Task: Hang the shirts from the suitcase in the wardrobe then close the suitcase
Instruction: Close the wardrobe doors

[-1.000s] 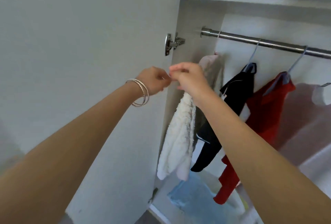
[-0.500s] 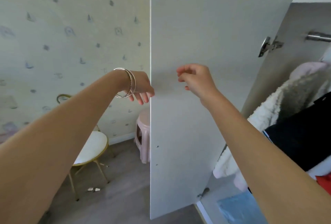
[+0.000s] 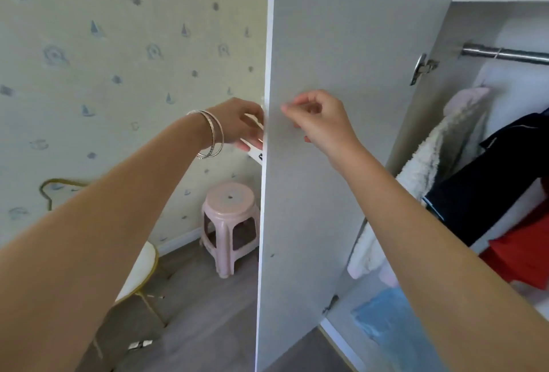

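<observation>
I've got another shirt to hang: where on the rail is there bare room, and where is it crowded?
The rail shows bare along its visible left stretch, from its wall end rightward. Below it, garments crowd together: the white fleece by the side panel, the dark top against it, then the red one. Further right is out of view.

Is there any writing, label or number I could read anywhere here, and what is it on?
No text can be read.
White tag by the left hand, at the wardrobe door edge: a dark mark, cut off and too blurred to read.
Wallpaper: only small pictures, no words.
</observation>
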Available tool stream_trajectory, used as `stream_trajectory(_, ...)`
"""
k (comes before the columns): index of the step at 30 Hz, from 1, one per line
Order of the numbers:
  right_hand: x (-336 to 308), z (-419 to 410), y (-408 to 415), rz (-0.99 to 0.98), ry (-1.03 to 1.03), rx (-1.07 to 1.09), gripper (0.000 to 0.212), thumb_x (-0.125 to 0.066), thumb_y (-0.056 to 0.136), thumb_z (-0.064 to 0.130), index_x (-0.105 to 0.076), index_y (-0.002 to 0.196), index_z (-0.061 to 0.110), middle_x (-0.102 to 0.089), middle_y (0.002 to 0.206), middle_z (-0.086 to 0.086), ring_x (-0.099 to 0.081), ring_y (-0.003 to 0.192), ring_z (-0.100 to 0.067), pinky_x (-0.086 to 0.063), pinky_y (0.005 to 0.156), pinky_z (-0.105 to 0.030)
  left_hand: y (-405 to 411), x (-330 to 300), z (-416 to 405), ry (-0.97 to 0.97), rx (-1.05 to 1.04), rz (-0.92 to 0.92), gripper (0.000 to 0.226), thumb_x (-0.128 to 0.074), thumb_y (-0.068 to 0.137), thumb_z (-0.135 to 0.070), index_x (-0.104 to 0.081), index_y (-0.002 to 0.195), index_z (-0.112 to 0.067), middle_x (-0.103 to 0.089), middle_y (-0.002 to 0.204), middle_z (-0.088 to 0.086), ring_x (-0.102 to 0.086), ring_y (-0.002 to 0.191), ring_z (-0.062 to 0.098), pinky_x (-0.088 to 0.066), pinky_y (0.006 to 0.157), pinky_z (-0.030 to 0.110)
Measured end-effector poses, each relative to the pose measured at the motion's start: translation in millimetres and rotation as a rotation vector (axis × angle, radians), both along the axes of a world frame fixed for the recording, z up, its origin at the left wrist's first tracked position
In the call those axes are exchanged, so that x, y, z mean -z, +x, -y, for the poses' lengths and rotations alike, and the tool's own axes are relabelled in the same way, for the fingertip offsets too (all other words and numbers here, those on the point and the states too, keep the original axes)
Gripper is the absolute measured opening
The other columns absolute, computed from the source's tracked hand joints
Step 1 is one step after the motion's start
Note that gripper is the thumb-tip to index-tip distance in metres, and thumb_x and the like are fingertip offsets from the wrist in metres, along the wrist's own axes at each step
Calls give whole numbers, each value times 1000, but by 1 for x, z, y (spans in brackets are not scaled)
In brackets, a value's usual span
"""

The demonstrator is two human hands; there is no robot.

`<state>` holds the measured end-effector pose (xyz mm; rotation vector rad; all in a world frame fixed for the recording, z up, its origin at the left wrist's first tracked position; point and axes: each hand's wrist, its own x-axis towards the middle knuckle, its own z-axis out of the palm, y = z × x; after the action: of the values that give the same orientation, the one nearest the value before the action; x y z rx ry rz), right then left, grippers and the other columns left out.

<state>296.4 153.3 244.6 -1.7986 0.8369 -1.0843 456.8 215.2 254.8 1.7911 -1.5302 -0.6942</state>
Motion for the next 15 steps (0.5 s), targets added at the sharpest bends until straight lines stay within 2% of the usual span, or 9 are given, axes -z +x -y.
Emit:
stream_trajectory(3,-3,-14,-13,-11,5,81,46,-75,72,47,-49,103,25,-48,84,7,-56,80,-8,-45,67,-25,-4,-8,11,58,177,11,17,-53,88,-2,-61,103,0,-72,94,13,-73,76,13,-59,73,26)
stream_trajectory(5,-6,-24,-25,-21,-7,135,55,-77,67,50,-45,105,26,-48,88,6,-53,76,-5,-43,66,-23,-17,-12,19,123,297,31,14,-54,88,-3,-65,96,-5,-75,84,5,-73,76,16,-59,73,25)
stream_trajectory(7,-10,-33,-35,-8,-51,194,58,-79,65,49,-44,105,26,-48,89,6,-52,77,-5,-41,67,-20,-30,-14,27,174,399,17,20,-52,88,1,-66,85,-13,-75,71,-5,-73,71,13,-59,73,27)
stream_trajectory(9,-13,-41,-50,10,-119,302,59,-81,64,46,-44,105,25,-49,89,7,-53,79,-6,-43,70,-20,-48,-14,38,208,513,-4,26,-54,86,6,-64,84,-18,-73,67,-10,-71,69,8,-58,73,30)
stream_trajectory(10,-14,-45,-58,22,-157,349,57,-82,65,43,-45,104,24,-50,88,7,-53,79,-7,-45,72,-20,-57,-14,42,214,561,-6,26,-56,85,7,-64,85,-18,-73,68,-10,-71,70,6,-58,72,31)
stream_trajectory(12,-16,-52,-73,38,-225,396,53,-81,65,38,-47,102,23,-55,89,3,-56,79,-11,-49,74,-24,-73,-12,50,208,630,-8,22,-61,81,5,-64,95,-13,-73,84,-3,-71,77,8,-59,72,31)
stream_trajectory(14,-14,-58,-97,47,-291,440,47,-78,65,36,-50,101,24,-62,94,-3,-62,82,-15,-53,76,-29,-96,-11,59,195,696,29,29,-68,76,-2,-63,105,-4,-72,98,6,-70,85,10,-59,76,31)
stream_trajectory(15,-12,-60,-110,46,-316,459,43,-77,67,34,-52,100,25,-65,97,-4,-64,85,-15,-55,78,-30,-109,-11,64,182,728,44,34,-71,74,-6,-63,106,-2,-73,98,7,-71,86,10,-58,77,31)
